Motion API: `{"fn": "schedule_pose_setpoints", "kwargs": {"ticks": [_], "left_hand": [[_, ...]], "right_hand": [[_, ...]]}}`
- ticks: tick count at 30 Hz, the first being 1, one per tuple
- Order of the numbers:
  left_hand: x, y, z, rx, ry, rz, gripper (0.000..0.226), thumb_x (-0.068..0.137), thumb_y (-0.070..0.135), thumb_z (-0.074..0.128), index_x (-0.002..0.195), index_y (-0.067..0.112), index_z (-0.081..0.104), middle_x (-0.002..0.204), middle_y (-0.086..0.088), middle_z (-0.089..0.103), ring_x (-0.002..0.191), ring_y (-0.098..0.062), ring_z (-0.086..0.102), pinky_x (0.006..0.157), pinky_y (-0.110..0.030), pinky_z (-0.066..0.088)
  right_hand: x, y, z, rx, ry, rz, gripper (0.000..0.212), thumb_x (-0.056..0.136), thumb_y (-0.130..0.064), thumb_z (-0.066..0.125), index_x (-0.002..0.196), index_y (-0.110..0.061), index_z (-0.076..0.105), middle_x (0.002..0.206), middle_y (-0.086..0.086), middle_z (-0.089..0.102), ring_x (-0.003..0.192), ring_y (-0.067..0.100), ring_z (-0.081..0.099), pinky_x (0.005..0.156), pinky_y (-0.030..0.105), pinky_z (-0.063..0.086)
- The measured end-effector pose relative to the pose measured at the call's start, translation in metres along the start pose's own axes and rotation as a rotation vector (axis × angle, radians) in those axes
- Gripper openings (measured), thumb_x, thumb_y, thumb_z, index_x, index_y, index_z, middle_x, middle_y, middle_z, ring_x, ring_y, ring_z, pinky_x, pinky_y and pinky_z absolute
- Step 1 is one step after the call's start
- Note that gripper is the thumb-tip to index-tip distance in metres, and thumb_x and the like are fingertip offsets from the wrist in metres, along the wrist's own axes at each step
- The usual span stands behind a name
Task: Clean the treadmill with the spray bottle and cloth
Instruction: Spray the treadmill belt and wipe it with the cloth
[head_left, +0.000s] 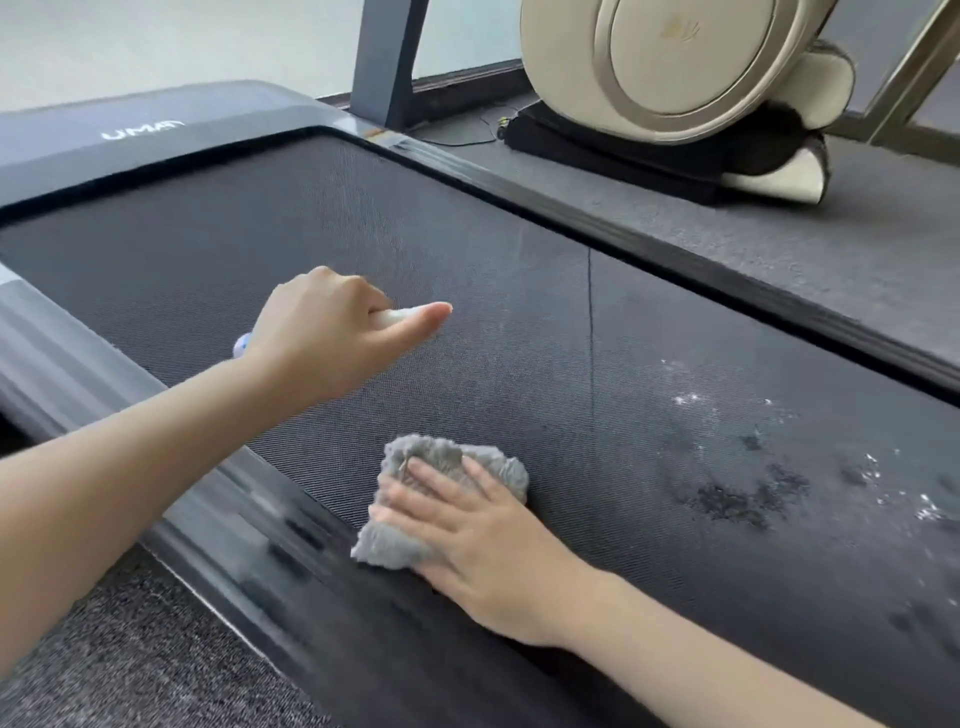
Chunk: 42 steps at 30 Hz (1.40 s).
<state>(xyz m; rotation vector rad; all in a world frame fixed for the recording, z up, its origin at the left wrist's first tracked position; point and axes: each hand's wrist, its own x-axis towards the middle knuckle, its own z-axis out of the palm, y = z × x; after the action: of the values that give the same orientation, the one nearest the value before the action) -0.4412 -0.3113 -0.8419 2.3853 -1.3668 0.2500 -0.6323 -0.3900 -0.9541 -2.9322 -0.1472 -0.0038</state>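
Grey carpet (862, 249) is seen around a treadmill (156, 130) whose dark mesh belt (467, 234) fills most of the view. A beige padded chair (675, 78) is parked on the carpet beyond the far side rail, beside the treadmill's upright post (384, 62).

Left hand (332, 338): held over the belt near its middle, fingers curled round the spray bottle (402, 315), thumb laid along the white top. Most of the bottle is hidden in the fist; only the white top and a small part below the wrist are seen.

Right hand (478, 535): laid flat on the cloth (447, 457), fingers straight and spread, cloth pressed onto the belt.

Cloth: grey, fluffy, crumpled, positioned on the belt just beside the near side rail (104, 364).

Dark wet patches and white specks (727, 499) are noted on the belt to the right of the cloth.
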Motion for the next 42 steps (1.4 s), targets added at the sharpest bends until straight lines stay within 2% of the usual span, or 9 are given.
{"fn": "schedule_pose_setpoints", "kwargs": {"ticks": [7, 13, 18, 21, 25, 31, 35, 38, 42], "left_hand": [[0.006, 0.015, 0.010, 0.018, -0.014, -0.004, 0.074, 0.072, 0.083, 0.022, 0.045, 0.014, 0.023, 0.039, 0.001, 0.027, 0.039, -0.019, 0.030, 0.045, -0.030, 0.022], [0.010, 0.016, 0.009, 0.030, -0.029, -0.015, 0.074, 0.074, 0.084, 0.023, 0.047, 0.015, 0.020, 0.039, 0.006, 0.022, 0.037, -0.014, 0.024, 0.043, -0.027, 0.021], [0.010, 0.013, 0.003, 0.030, -0.038, -0.049, 0.074, 0.072, 0.086, 0.023, 0.047, 0.016, 0.020, 0.039, 0.006, 0.023, 0.037, -0.014, 0.024, 0.044, -0.027, 0.023], [0.006, 0.011, -0.001, 0.031, -0.032, -0.061, 0.073, 0.071, 0.085, 0.023, 0.046, 0.016, 0.020, 0.039, 0.006, 0.022, 0.037, -0.014, 0.024, 0.044, -0.028, 0.023], [0.000, 0.006, -0.009, 0.053, -0.044, -0.074, 0.075, 0.072, 0.084, 0.022, 0.046, 0.013, 0.023, 0.039, 0.003, 0.025, 0.038, -0.017, 0.028, 0.044, -0.029, 0.026], [0.005, 0.007, -0.014, 0.062, -0.021, -0.077, 0.073, 0.071, 0.082, 0.024, 0.044, 0.014, 0.023, 0.038, 0.003, 0.025, 0.037, -0.016, 0.028, 0.043, -0.029, 0.023], [0.015, 0.011, -0.005, 0.048, -0.040, -0.053, 0.072, 0.071, 0.083, 0.023, 0.045, 0.015, 0.022, 0.036, 0.005, 0.023, 0.036, -0.015, 0.026, 0.043, -0.027, 0.022], [0.021, 0.010, 0.002, 0.031, -0.050, -0.065, 0.073, 0.070, 0.083, 0.024, 0.047, 0.014, 0.022, 0.037, 0.005, 0.024, 0.036, -0.015, 0.026, 0.043, -0.028, 0.024], [0.023, 0.001, 0.007, 0.037, -0.067, -0.083, 0.080, 0.069, 0.086, 0.023, 0.046, 0.010, 0.027, 0.037, -0.001, 0.029, 0.036, -0.018, 0.030, 0.042, -0.028, 0.028]], "right_hand": [[-0.019, 0.064, -0.016, -0.023, 0.068, 0.106, 0.054, 0.097, -0.048, 0.016, 0.148, -0.034, 0.026, 0.157, -0.015, 0.016, 0.145, 0.003, 0.000, 0.117, 0.036, -0.006], [-0.057, 0.216, -0.049, 0.010, 0.071, 0.778, 0.053, 0.102, -0.041, 0.021, 0.152, -0.028, 0.006, 0.159, -0.009, -0.002, 0.144, 0.004, -0.009, 0.118, 0.041, -0.008], [-0.045, 0.255, -0.059, 0.029, 0.089, 1.055, 0.053, 0.102, -0.042, 0.017, 0.152, -0.027, 0.009, 0.160, -0.008, 0.001, 0.147, 0.013, -0.005, 0.118, 0.048, -0.002], [-0.001, 0.228, -0.056, -0.003, 0.089, 0.949, 0.053, 0.102, -0.043, 0.016, 0.151, -0.026, 0.013, 0.160, -0.003, 0.006, 0.146, 0.018, 0.002, 0.116, 0.050, 0.005], [0.057, 0.134, -0.032, -0.103, 0.102, 0.368, 0.055, 0.093, -0.056, 0.017, 0.141, -0.036, 0.033, 0.148, -0.007, 0.030, 0.140, 0.020, 0.022, 0.109, 0.052, 0.021], [0.005, 0.038, -0.008, -0.007, 0.003, -0.112, 0.051, 0.101, -0.044, 0.020, 0.150, -0.034, 0.016, 0.158, -0.014, 0.010, 0.145, 0.005, -0.009, 0.117, 0.038, -0.012], [0.003, 0.093, -0.020, 0.004, 0.015, 0.038, 0.054, 0.097, -0.049, 0.011, 0.149, -0.038, 0.017, 0.158, -0.019, 0.010, 0.145, 0.001, -0.007, 0.116, 0.035, -0.012], [0.013, 0.168, -0.034, -0.065, 0.148, 0.280, 0.050, 0.099, -0.050, 0.008, 0.140, -0.041, 0.034, 0.150, -0.016, 0.028, 0.142, 0.009, 0.015, 0.116, 0.047, 0.012], [0.026, 0.261, -0.053, -0.034, 0.101, 0.745, 0.053, 0.101, -0.046, 0.020, 0.151, -0.031, 0.014, 0.160, -0.007, 0.005, 0.147, 0.013, 0.000, 0.118, 0.048, 0.003]]}}
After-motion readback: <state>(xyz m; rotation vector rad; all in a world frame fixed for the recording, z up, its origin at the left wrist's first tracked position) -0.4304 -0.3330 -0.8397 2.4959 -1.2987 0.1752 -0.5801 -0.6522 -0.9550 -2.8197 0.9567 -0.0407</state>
